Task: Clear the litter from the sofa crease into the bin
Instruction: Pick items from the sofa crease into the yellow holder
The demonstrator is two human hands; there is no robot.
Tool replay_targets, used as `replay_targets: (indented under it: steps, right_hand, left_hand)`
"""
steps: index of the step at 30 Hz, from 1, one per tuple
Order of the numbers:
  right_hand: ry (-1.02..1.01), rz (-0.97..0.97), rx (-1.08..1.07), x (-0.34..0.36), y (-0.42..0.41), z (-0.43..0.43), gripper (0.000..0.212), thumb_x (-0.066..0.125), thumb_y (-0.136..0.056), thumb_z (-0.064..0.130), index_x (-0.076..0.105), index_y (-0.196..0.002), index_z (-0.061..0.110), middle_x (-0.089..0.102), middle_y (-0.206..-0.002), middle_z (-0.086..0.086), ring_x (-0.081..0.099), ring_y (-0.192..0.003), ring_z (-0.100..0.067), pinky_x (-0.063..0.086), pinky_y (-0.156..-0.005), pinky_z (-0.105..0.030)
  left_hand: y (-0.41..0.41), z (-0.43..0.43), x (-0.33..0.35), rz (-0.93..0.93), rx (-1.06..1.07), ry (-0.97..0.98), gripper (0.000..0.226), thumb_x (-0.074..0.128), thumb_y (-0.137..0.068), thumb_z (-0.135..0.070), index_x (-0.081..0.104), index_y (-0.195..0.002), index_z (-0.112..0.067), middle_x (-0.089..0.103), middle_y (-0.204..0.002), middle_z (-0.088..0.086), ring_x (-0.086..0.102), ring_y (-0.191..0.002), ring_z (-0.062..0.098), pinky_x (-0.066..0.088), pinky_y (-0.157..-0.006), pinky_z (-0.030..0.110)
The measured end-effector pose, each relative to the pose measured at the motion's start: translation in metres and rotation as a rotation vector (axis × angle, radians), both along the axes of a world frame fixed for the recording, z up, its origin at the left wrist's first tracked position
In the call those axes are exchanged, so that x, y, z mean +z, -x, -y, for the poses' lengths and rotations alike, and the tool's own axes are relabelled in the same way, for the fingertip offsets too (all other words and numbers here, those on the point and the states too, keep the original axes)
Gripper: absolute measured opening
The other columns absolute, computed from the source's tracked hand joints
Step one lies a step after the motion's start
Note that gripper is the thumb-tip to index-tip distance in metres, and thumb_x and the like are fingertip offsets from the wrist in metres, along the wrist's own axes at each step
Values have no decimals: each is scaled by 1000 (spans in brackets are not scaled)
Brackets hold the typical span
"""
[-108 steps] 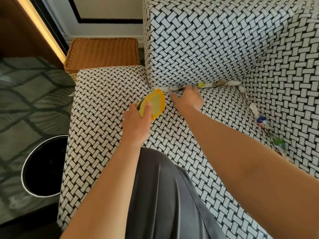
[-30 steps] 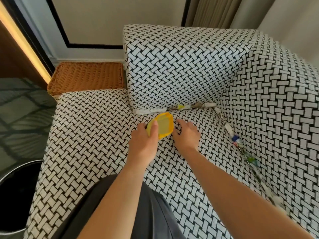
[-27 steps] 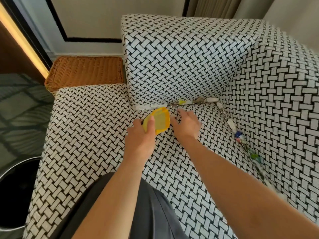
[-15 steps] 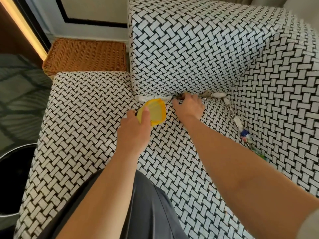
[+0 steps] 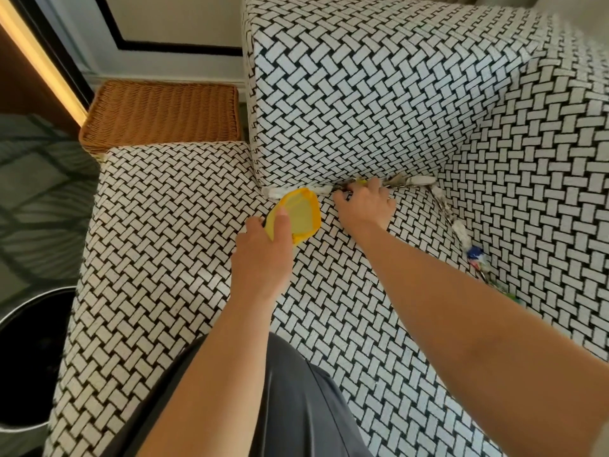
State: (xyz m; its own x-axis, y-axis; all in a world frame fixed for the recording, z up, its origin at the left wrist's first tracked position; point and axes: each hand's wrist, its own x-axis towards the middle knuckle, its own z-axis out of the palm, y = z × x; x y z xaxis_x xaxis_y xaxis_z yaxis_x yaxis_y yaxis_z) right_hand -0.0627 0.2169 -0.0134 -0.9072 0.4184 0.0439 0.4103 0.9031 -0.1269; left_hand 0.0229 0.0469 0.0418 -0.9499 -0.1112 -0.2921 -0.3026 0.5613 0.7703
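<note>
**Litter lines the sofa crease; a scoop and a hand work at its far left end.**

The litter [image 5: 420, 180] is a ragged line of white scraps and silvery wrappers packed into the far crease of the black-and-white woven sofa [image 5: 164, 242]. It turns the corner and runs nearer along the right crease, where a blue piece [image 5: 475, 252] shows. The round bin [image 5: 39, 299] stands on the floor at the near left, just beside the seat; its inside is dark and its contents cannot be made out. A yellow scoop [image 5: 301, 212] lies tilted on the seat, its mouth at the far crease, showing only a pale inside. The left hand [image 5: 263, 255] grasps the scoop, thumb on top. The right hand [image 5: 362, 202] has its fingers [image 5: 374, 189] curled down onto the litter; whether they pinch a piece cannot be told.
</note>
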Motion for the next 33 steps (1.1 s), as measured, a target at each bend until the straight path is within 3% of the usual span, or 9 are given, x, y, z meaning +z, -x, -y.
replay_targets:
  steps: [5, 10, 13, 16, 20, 23, 26, 29, 33]
  right_hand:
    - [-3, 26, 31, -1, 1, -2, 49, 32, -94, 45, 40, -133, 16, 39, -136, -13, 37, -125, -31, 31, -99, -43]
    - [72, -140, 100, -4, -11, -5, 35, 37, -97, 31, 50, -121, 9, 48, -126, -12, 44, -116, -27, 36, -96, -39]
    - [81, -220, 86, -9, -19, -2, 33, 40, -97, 26, 51, -122, 7, 51, -125, -12, 44, -116, -27, 36, -96, -39]
    - [103, -321, 161, -10, -39, -2, 22, 46, -95, 11, 60, -108, 2, 61, -107, -14, 51, -100, -28, 41, -88, -36]
    - [491, -331, 124, 3, -71, 3, 18, 48, -94, 9, 63, -103, 3, 62, -91, -6, 56, -79, -17, 52, -69, -27]
    - [883, -402, -57, 33, -90, 25, 13, 55, -91, 12, 61, -103, 10, 57, -78, 5, 49, -61, -4, 41, -48, -10]
    - [1139, -420, 61, 65, -100, 56, 6, 58, -87, 8, 63, -91, 10, 59, -71, 4, 50, -57, -3, 43, -51, -11]
    - [1137, -401, 186, 77, -102, 76, 9, 54, -91, 9, 62, -88, 12, 64, -73, 0, 57, -65, -11, 51, -63, -24]
    - [1020, -445, 29, 56, -87, 61, 16, 46, -95, 15, 62, -98, 16, 60, -79, 2, 47, -59, -5, 40, -52, -9]
  left_hand:
    - [1, 1, -3, 59, 45, -65, 61, 22, -92, -57, 35, -131, -13, 49, -122, 19, 52, -104, 34, 46, -84, 44]
    - [0, 5, -1, 93, 45, -125, 60, 24, -93, -56, 34, -134, -12, 47, -125, 19, 50, -107, 34, 41, -80, 40]
    - [-1, 7, 4, 157, 107, -264, 58, 25, -94, -56, 35, -129, -11, 48, -115, 11, 50, -98, 27, 46, -89, 45]
    - [-5, 11, 17, 304, 251, -472, 54, 27, -94, -56, 35, -131, -18, 41, -103, 3, 44, -90, 21, 49, -89, 45]
    - [-15, 14, 27, 302, 238, -396, 57, 27, -93, -58, 36, -129, -15, 41, -87, 1, 47, -79, 18, 49, -89, 39]
    - [-20, 14, 25, 261, 147, -278, 66, 27, -89, -64, 37, -130, -14, 44, -103, 7, 53, -97, 26, 47, -95, 43]
    - [-22, 14, 24, 243, 107, -273, 69, 32, -85, -67, 38, -129, -15, 47, -117, 8, 49, -97, 23, 47, -93, 47]
    - [-22, 15, 23, 239, 79, -266, 74, 32, -83, -70, 38, -133, -15, 49, -125, 10, 50, -104, 25, 46, -93, 49]
    - [-20, 16, 19, 232, 67, -265, 74, 31, -85, -69, 33, -137, -15, 46, -130, 11, 51, -105, 25, 47, -91, 45]
